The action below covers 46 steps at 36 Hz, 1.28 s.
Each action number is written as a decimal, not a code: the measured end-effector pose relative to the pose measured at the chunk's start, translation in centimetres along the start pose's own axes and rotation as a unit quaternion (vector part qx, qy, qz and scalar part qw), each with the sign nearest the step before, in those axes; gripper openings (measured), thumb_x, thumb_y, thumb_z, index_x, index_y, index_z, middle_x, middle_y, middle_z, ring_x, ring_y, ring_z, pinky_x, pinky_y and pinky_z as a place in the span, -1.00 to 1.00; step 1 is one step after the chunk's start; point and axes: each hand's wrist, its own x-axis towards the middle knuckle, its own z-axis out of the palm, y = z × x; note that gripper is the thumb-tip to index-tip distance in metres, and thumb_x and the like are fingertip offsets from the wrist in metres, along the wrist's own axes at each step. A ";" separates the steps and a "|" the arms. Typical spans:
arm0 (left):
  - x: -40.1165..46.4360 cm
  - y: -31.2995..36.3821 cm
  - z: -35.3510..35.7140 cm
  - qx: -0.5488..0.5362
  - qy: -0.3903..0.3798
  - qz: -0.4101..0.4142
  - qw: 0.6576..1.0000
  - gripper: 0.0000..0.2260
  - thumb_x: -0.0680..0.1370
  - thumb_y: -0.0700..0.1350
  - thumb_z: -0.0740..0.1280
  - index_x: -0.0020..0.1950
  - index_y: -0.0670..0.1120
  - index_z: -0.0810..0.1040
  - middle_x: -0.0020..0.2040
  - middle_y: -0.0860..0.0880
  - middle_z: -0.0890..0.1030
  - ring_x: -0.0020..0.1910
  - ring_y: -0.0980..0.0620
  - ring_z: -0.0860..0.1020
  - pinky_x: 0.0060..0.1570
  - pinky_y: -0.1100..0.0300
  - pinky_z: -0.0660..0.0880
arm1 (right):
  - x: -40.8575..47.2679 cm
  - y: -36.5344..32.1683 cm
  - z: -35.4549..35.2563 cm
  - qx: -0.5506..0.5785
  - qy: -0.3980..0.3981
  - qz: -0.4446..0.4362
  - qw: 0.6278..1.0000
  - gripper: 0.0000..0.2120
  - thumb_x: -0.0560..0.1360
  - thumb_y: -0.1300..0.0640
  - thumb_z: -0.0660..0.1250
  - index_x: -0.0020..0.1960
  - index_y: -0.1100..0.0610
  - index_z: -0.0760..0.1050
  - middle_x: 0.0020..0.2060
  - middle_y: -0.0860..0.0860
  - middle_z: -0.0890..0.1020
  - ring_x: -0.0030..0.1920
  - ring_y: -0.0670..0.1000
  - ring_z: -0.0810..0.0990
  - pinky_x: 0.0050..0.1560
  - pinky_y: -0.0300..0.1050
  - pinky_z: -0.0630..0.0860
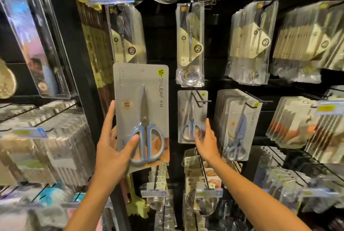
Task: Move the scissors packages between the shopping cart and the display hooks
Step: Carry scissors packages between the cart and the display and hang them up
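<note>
Grey card backs the scissors package (141, 113) that the left hand (113, 149) holds upright in front of the display, thumb pressed over the blue handles and fingers behind the card. Its hang hole sits near the top, off any hook. The right hand (205, 143) is spread, fingers straight, touching the lower edge of the hanging package (192, 117) on the middle hook (200, 99); it grips nothing.

Risks, as I judge them: the held card is pinched low, so its top could sway and miss the hook tip when offered up. The right hand's push could swing the hanging package and knock it off its hook, or foul the neighbouring stack (236, 124). No shopping cart is in view.

Counted: 2 hands, 1 package in hand, 1 matching package on the middle hook, and 1 stack of a different blue scissors to its right, too overlapped to count. 3 price tags hang along the top.
</note>
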 end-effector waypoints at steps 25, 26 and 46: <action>-5.1 -3.2 1.7 -0.060 -0.098 -0.053 0.992 -0.15 0.51 -0.20 0.46 0.60 0.30 0.08 0.39 0.24 0.53 0.31 0.14 0.58 0.14 0.23 0.60 | -17.6 -8.4 -5.1 0.150 -0.106 -0.091 0.979 -0.24 0.57 0.22 0.42 0.56 -0.26 0.13 0.20 -0.32 0.62 0.24 -0.15 0.61 0.27 0.07 0.56; -5.2 -3.3 1.7 -0.060 -0.112 -0.066 0.990 -0.13 0.50 -0.18 0.47 0.60 0.30 0.06 0.36 0.27 0.54 0.30 0.16 0.58 0.11 0.27 0.59 | -17.9 -8.0 -5.2 0.147 -0.103 -0.087 0.980 -0.24 0.57 0.22 0.42 0.56 -0.27 0.14 0.22 -0.31 0.62 0.24 -0.14 0.61 0.27 0.08 0.57; -2.5 -5.1 7.7 0.008 -0.302 -0.133 0.944 0.05 0.48 -0.10 0.55 0.57 0.41 -0.20 0.49 0.08 0.45 0.33 0.12 0.56 0.08 0.30 0.59 | -18.7 -2.7 -9.2 0.148 -0.049 -0.007 0.988 -0.25 0.57 0.20 0.42 0.56 -0.28 0.14 0.15 -0.21 0.68 0.17 -0.08 0.66 0.22 0.08 0.61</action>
